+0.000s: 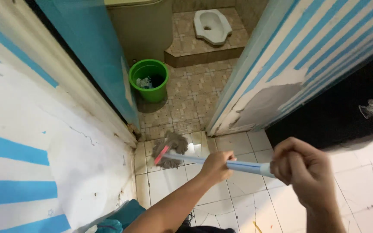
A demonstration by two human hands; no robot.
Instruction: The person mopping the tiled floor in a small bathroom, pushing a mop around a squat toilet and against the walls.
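At the threshold of a small tiled washroom, both hands hold a mop handle [238, 165], a pale blue-and-white pole that runs from lower right up toward the left. The left hand [216, 166] grips the pole partway along, its fingers [226, 159] wrapped together round it, the bare forearm coming up from the bottom edge. The right hand [301, 168] is clamped on the upper end of the pole, fingers curled shut over it, and is nearer the camera. The mop head [170, 149], a grey tangle of strands with a red piece at its neck, rests on the white floor tiles [247, 181] just in front of the doorway, near the foot of the left wall.

Beyond the doorway, a green bucket [149, 80] stands on the brown patterned floor beside the blue door [91, 47], with something pale and crumpled inside it. Farther back, on a raised tiled step, sits a white squat toilet [212, 26]. The walls on both sides are white with blue stripes, and the right wall [290, 56] shows a patch of peeled paint low down.
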